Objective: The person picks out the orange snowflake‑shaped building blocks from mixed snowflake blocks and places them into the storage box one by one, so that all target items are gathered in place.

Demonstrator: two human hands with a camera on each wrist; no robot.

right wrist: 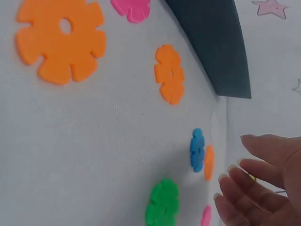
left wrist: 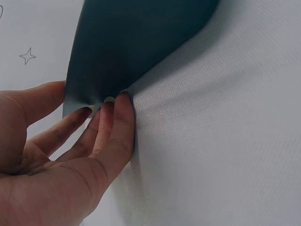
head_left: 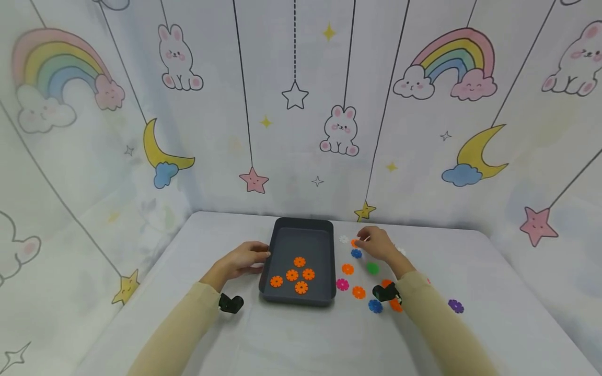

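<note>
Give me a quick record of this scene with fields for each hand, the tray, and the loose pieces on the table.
left hand: fingers rest against the outer left wall of the tray
right hand: open, reaching at an orange disc beside the tray
tray: dark grey, holds five orange flower discs
loose pieces: blue disc, green disc, pink disc and others, right of the tray
surface: white table

You will find no text, label, brand, number or sign to read in any of the 3 views. The backdrop (head_left: 301, 104) carries only drawings: rainbows, bunnies, moons and stars, with no lettering. The dark tray (head_left: 301, 230) and the flower-shaped discs (head_left: 299, 262) on the surface (head_left: 301, 339) bear no markings you can read.
</note>
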